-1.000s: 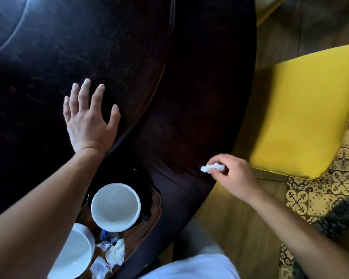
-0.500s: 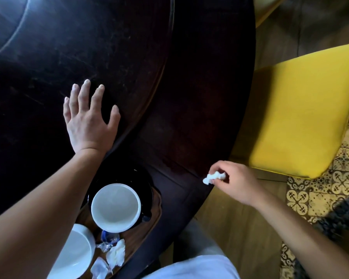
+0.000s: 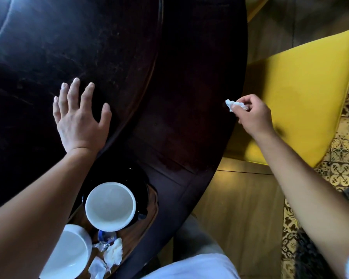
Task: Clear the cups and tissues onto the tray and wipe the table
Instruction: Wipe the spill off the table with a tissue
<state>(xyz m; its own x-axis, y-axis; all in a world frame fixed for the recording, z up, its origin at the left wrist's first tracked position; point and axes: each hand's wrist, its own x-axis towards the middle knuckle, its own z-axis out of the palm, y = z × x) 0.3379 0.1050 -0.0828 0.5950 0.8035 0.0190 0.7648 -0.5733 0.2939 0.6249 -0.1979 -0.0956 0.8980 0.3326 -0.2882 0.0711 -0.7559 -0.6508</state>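
Left hand lies flat, fingers spread, on the table; right hand pinches a crumpled tissue

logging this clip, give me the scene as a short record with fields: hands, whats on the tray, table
left hand: flat on the dark table, fingers spread
right hand: pinches a crumpled tissue at the table's right edge
tray: wooden, near edge of table
on tray: two white cups, crumpled tissues
beside table: yellow chair seat
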